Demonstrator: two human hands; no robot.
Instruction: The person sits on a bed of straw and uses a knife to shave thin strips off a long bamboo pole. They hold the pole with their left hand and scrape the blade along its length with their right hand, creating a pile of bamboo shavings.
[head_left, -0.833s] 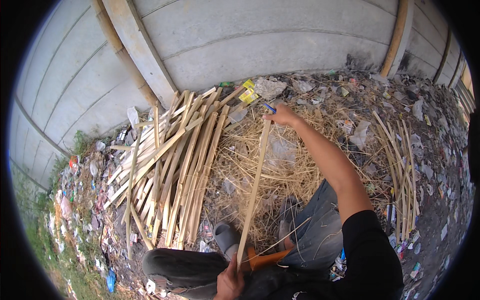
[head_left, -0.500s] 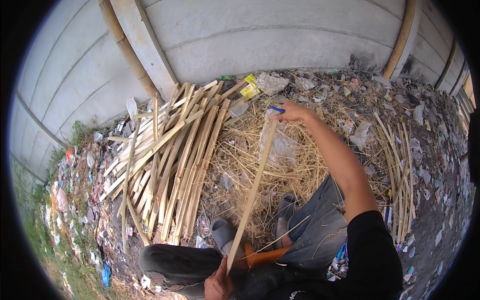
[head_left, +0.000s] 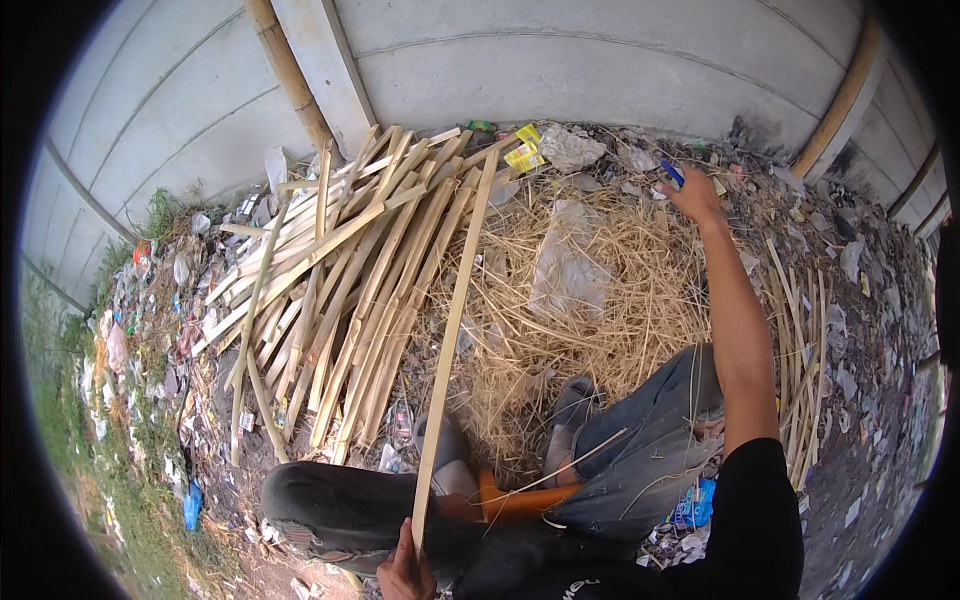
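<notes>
My left hand (head_left: 406, 568) is closed on the near end of a long, pale bamboo strip (head_left: 453, 340). The strip rises away from my lap, its far end by the edge of a pile of similar strips (head_left: 375, 290). Out to the far right, clear of the strip, my right hand (head_left: 693, 192) grips a slim blue object (head_left: 672, 173). Only its blue end shows past the fingers, so its kind cannot be made out. Below that hand, straw-like shavings (head_left: 640, 270) cover the ground around a flat pale slab (head_left: 570, 262).
A second bundle of thin strips (head_left: 800, 350) lies at the right. Along the back runs a grey panel wall (head_left: 600, 60) with bamboo poles. Litter is strewn over the ground. My sandalled feet and an orange seat edge (head_left: 520, 500) are close in front.
My right hand has left the strip's far end and swung right with the blue object. The strip's far end has tipped left toward the pile, its near end still in my left hand.
</notes>
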